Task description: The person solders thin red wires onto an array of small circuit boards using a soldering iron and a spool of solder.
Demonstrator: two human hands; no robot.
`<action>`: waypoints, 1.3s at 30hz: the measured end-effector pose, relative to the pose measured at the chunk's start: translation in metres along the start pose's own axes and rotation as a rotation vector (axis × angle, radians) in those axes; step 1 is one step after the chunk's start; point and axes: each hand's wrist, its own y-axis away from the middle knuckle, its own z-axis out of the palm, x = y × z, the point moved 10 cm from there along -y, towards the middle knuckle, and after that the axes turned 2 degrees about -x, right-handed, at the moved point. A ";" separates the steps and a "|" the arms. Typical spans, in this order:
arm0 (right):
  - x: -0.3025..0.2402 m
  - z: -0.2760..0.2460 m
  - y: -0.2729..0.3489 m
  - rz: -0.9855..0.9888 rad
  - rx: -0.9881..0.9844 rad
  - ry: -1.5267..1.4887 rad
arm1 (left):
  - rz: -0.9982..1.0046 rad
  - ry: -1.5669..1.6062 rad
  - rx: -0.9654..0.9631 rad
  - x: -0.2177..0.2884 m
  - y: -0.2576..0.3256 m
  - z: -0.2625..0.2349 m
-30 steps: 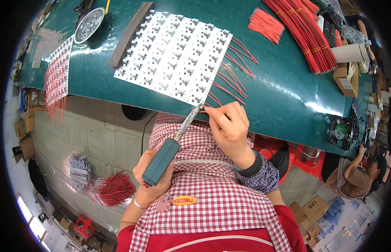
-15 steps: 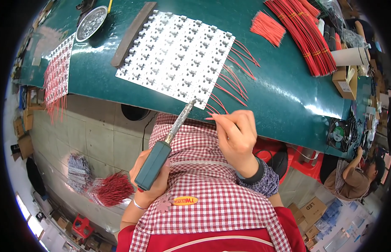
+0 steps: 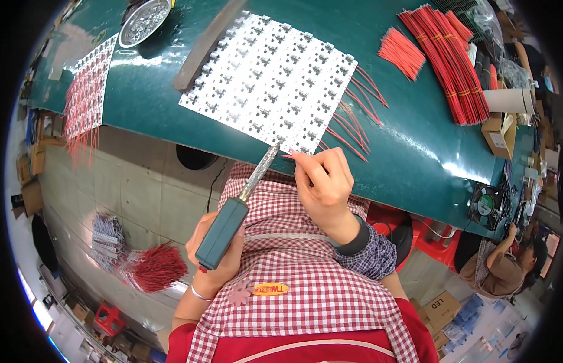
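My left hand [image 3: 232, 259] is closed round the green handle of a soldering gun [image 3: 222, 233]. Its hot tip rests at the near edge of a white circuit board panel [image 3: 263, 112], close to the right corner. Thumb and forefinger of my right hand [image 3: 327, 192] pinch a thin red wire [image 3: 288, 157] just right of the tip; how many wires lie in the pinch is hard to see. Rows of small dark parts cover the panel. From its right edge several red wires [image 3: 367, 109] trail onto the green table [image 3: 414, 151].
A dark bar [image 3: 206, 51] lies along the panel's left edge. Bundled red wires [image 3: 445, 66] and a loose pile [image 3: 402, 53] lie at the far right. At left are a metal bowl [image 3: 145, 24] and a wired panel [image 3: 88, 91]. A co-worker [image 3: 502, 266] sits at right.
My right hand has moved left with the red wire, up close to the soldering tip. The tip has shifted a little left along the panel's near edge. The whole view has shifted slightly.
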 end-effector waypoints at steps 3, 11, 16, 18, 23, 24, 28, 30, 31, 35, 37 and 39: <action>0.000 0.004 -0.001 0.005 -0.022 0.015 | 0.030 0.003 -0.023 0.003 -0.005 0.000; 0.001 0.006 -0.001 0.010 -0.033 0.039 | -0.009 0.070 -0.068 0.001 -0.014 0.003; 0.002 0.006 -0.002 0.018 -0.046 0.038 | 0.002 0.051 -0.120 0.000 -0.017 0.004; 0.002 0.006 -0.001 0.025 -0.052 0.032 | 0.002 0.051 -0.121 0.000 -0.018 0.004; 0.001 0.005 -0.002 0.025 -0.050 0.034 | -0.022 0.081 -0.095 0.000 -0.020 0.002; 0.001 0.005 -0.002 0.025 -0.048 0.033 | -0.017 0.067 -0.095 -0.001 -0.020 0.002; 0.002 0.006 -0.003 0.025 -0.064 0.037 | -0.014 0.046 -0.097 -0.001 -0.020 0.001; 0.002 0.006 -0.003 0.024 -0.070 0.032 | -0.027 0.050 -0.082 -0.005 -0.017 0.001; 0.002 0.007 -0.003 0.024 -0.070 0.032 | -0.040 0.054 -0.065 -0.007 -0.015 0.000; 0.003 0.006 -0.004 0.017 -0.060 0.020 | -0.063 0.015 -0.064 -0.014 -0.007 -0.001; 0.003 0.006 -0.004 0.016 -0.059 0.015 | -0.058 0.034 -0.054 -0.013 -0.009 -0.002; 0.004 0.006 -0.004 0.023 -0.065 0.012 | -0.035 0.036 -0.052 -0.008 -0.013 -0.002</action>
